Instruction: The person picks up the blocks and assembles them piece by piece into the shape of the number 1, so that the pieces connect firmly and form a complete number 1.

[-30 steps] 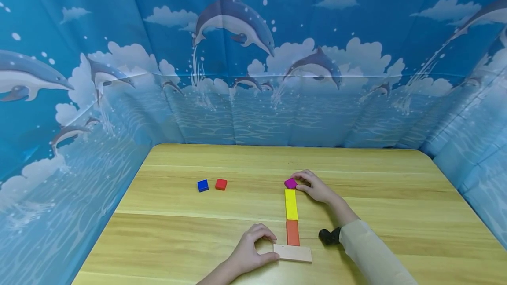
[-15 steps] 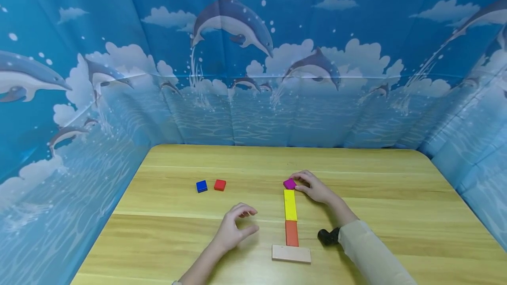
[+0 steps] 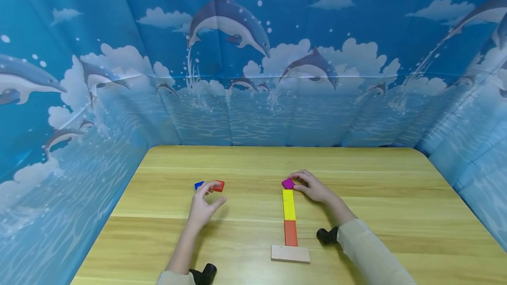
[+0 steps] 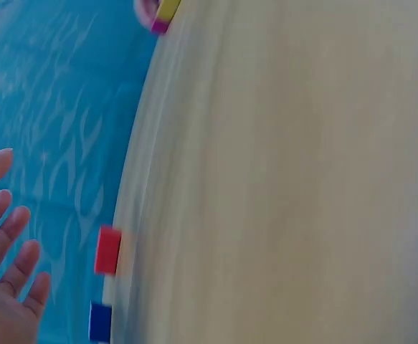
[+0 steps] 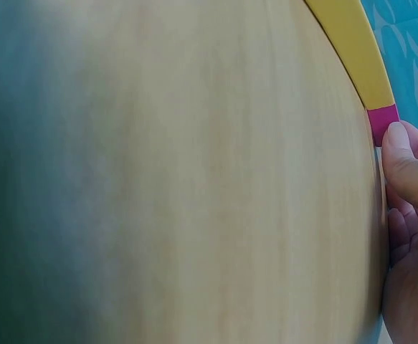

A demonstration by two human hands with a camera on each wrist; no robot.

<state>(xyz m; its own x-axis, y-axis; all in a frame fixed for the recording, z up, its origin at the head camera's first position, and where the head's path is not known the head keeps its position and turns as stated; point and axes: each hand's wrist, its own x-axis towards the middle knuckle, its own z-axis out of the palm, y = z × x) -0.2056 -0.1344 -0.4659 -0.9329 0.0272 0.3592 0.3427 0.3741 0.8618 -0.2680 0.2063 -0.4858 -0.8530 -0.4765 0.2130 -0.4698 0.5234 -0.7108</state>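
My right hand (image 3: 314,188) pinches a small magenta block (image 3: 288,184), turned like a diamond, at the far end of a yellow block (image 3: 288,204). Thumb and fingertip meet its sides in the right wrist view. Below the yellow block lies an orange-red block (image 3: 291,233), and a plain wooden plank (image 3: 290,253) lies crosswise at the near end. My left hand (image 3: 203,208) hovers by a red block (image 3: 219,186) and a blue block (image 3: 199,185), partly covering both in the head view. Its fingers are spread, holding nothing; the left wrist view shows them apart from both blocks.
Everything lies on a wood-grain table (image 3: 356,162). Dolphin-print curtains (image 3: 245,113) hang behind it and at both sides. A black wrist device (image 3: 327,235) sits at the right cuff, another black device (image 3: 204,273) at the left cuff.
My left hand has let go of the wooden plank and moved up and left to the red and blue blocks. My right hand stays at the magenta block.
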